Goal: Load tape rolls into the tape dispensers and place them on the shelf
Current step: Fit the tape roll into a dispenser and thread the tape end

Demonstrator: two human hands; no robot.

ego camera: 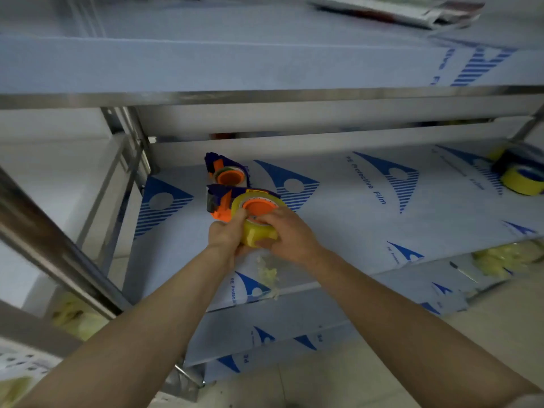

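Tape roll [255, 235], yellow, sits on the orange hub of the front dispenser [222, 201], at the lower shelf [338, 219], front-left, and both hands are on it. Resting on the shelf or just off it? Can't tell.

Progress check: a second dispenser [228, 172] is parked just behind w/ a roll on its hub, so that one looks done. The front unit's roll looks seated, but whether the tape end is threaded thru the cutter is too blurry to call. Prob more to come: spare rolls [522, 181] wait at the far right of the same shelf, well apart.

Grip: left hand [225, 234] wraps the roll's left side, fingers curled over the top rim by the hub. Right hand [290, 234] cups the right side, thumb low on the roll's wall, fingers curled round. The roll is pinned between both hands, and the dispenser body pokes out left, beyond the fingers.
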